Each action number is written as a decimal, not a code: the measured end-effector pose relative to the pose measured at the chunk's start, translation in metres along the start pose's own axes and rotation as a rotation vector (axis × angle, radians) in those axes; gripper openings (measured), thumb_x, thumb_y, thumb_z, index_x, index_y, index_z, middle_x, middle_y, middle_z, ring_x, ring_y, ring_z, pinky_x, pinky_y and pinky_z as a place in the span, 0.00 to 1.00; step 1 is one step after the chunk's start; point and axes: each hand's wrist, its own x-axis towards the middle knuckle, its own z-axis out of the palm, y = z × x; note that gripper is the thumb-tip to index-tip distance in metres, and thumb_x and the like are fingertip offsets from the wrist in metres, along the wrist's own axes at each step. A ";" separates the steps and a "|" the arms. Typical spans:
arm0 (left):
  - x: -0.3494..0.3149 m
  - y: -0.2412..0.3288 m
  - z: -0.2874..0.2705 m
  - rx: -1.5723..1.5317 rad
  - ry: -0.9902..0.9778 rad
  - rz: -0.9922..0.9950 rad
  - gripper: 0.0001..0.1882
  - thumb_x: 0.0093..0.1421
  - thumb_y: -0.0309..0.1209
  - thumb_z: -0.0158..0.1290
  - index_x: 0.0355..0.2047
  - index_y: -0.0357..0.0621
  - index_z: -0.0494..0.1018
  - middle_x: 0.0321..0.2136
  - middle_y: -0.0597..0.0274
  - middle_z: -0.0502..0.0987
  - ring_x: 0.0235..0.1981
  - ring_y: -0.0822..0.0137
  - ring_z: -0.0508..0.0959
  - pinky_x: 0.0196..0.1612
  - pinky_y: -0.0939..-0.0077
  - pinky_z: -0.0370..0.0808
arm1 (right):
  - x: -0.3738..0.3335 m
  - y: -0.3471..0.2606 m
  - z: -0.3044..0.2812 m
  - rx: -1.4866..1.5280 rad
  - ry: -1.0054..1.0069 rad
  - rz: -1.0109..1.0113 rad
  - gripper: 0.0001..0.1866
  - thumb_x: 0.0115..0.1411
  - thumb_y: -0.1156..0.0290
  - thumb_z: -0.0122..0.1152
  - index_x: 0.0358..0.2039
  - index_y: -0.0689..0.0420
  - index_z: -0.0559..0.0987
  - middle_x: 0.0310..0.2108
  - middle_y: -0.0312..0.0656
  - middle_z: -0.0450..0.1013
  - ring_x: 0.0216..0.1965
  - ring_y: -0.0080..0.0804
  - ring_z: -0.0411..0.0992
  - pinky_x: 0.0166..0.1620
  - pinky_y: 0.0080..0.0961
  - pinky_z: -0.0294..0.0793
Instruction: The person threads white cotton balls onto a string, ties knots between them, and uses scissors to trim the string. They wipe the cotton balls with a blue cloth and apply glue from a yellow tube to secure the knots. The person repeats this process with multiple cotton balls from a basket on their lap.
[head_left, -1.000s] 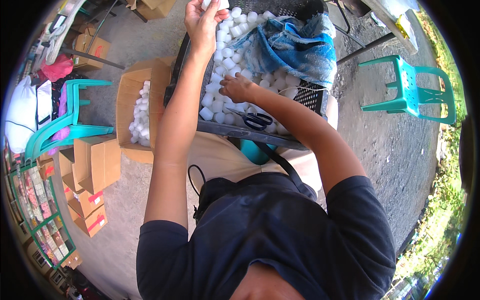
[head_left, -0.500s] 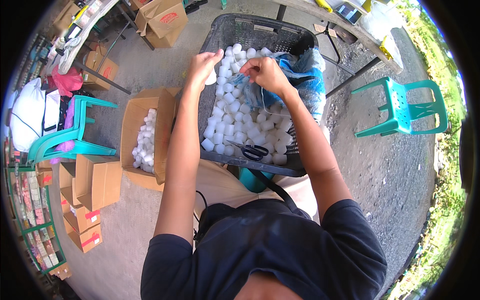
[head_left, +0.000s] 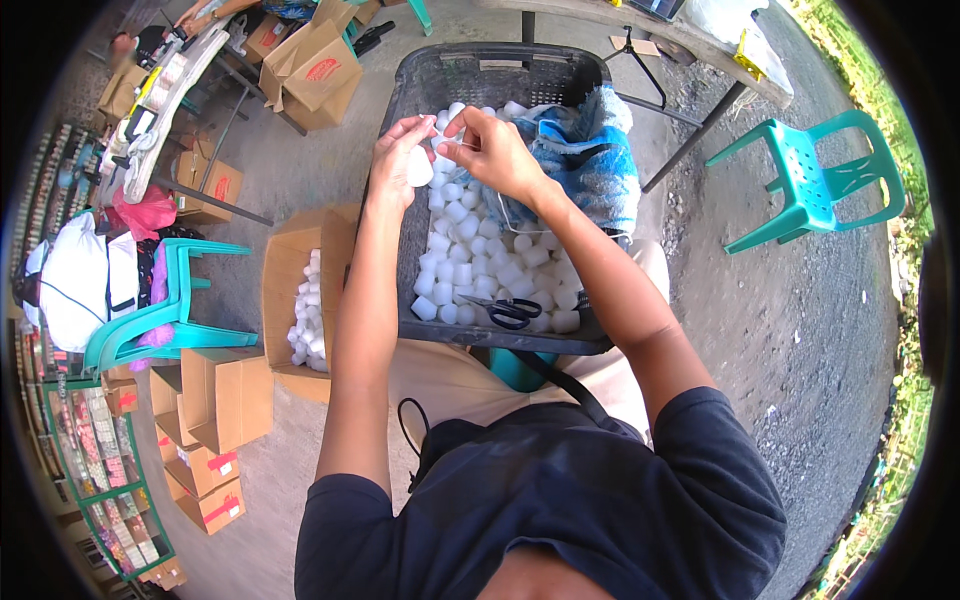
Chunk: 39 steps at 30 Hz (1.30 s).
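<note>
My left hand is closed around a small white roll, apparently wound thread, above the left side of a black plastic basket. Close beside it, my right hand pinches a thin white thread near the left fingertips. Part of the thread hangs below my right wrist, over the basket. Many similar white rolls fill the basket. Black-handled scissors lie on them at the near side. A blue and white fluffy cloth covers the basket's right part.
Left of the basket stands an open cardboard box holding more white rolls. Stacked teal chairs and empty cartons are farther left. A single teal chair stands right. Tables flank the far side; another person's arm shows far left.
My right hand has moved left and now meets my left hand by the roll; earlier they were apart with thread trailing. The view has shifted, bringing another person's arm into sight.
</note>
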 end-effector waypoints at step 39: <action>-0.010 0.000 0.015 -0.616 0.027 -0.241 0.21 0.63 0.44 0.50 0.44 0.36 0.70 0.43 0.54 0.74 0.45 0.62 0.74 0.51 0.68 0.74 | 0.003 0.004 0.000 -0.033 0.235 -0.209 0.07 0.47 0.75 0.60 0.25 0.63 0.73 0.26 0.51 0.74 0.28 0.48 0.75 0.33 0.37 0.74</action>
